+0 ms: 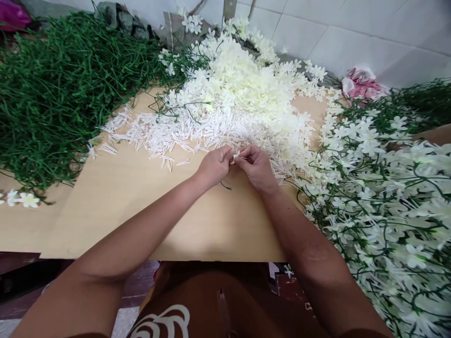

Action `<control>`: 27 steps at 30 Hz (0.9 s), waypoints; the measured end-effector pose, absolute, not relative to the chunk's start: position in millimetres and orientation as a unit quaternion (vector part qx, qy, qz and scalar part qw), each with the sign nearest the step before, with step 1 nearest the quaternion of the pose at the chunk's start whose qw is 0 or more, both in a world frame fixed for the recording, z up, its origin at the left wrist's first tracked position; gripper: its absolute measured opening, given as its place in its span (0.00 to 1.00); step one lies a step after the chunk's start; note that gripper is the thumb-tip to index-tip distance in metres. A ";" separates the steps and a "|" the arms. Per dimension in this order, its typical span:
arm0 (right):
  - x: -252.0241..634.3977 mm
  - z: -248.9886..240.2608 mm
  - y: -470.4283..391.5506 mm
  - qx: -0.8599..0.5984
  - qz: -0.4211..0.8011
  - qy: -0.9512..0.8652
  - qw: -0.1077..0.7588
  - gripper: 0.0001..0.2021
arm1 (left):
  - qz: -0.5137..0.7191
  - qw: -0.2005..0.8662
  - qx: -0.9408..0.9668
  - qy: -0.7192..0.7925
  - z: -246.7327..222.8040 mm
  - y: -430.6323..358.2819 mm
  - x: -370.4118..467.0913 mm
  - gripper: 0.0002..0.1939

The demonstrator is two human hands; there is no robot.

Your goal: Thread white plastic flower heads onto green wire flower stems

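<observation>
My left hand (pixel 213 166) and my right hand (pixel 258 168) meet over the near side of the white pieces. A green plastic stem (pixel 226 186) pokes out below my closed left hand, its upper part hidden by the fingers. Between finger and thumb, my right hand pinches a small white artificial flower (pixel 236 157), right against the left fingertips. Whether flower and stem are joined cannot be seen. Just beyond the hands lie loose thin white stalks (pixel 165 136) and a heap of cream-white petals (pixel 246 84).
Green stems (pixel 66 89) are piled at the left. Finished-looking white flowers on green stems (pixel 394 202) fill the right side. A brown board (pixel 141 206) covers the table. A tiled wall (pixel 341 37) and a red-and-white bag (pixel 362 85) stand at the back.
</observation>
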State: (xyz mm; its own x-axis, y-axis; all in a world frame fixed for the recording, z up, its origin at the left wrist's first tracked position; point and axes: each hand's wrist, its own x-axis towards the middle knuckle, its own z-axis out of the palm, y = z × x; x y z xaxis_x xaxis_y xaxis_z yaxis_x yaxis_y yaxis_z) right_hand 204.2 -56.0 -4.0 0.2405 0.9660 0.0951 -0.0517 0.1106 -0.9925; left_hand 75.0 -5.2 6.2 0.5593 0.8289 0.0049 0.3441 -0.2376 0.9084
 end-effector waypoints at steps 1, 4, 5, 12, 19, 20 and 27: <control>204.4 -4.6 -55.9 -0.513 0.426 -0.449 0.594 0.17 | 0.251 0.473 0.747 0.394 6.7 -4.9 75.1 0.16; 205.2 -5.6 -55.1 -0.517 0.427 -0.454 0.586 0.17 | 0.240 0.467 0.753 0.396 8.2 -4.9 75.1 0.15; 205.4 -5.7 -54.7 -0.520 0.428 -0.455 0.582 0.18 | 0.235 0.463 0.756 0.398 8.5 -5.0 75.2 0.15; 206.3 -0.9 -54.4 -0.528 0.456 -0.450 0.556 0.21 | 0.212 0.477 0.753 0.400 11.1 -3.5 75.3 0.14; 222.9 20.2 -64.2 -0.550 0.467 -0.494 0.485 0.13 | 0.154 0.428 0.797 0.399 32.6 2.7 43.5 0.16; 226.7 24.3 -63.8 -0.573 0.434 -0.504 0.478 0.10 | 0.139 0.414 0.809 0.394 34.7 3.7 36.6 0.16; 225.3 44.1 -28.5 -0.684 0.206 -0.599 0.361 0.04 | 0.151 0.304 0.845 0.413 44.1 6.0 5.9 0.11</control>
State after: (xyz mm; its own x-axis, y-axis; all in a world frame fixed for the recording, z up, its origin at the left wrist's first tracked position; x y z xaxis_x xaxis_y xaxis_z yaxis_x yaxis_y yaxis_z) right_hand 225.3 -28.5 44.1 0.1970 0.9686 0.1515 0.6718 -0.0208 -0.7405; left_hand 5.9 6.0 44.1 0.6138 0.7894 0.0052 0.6055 -0.4750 0.6385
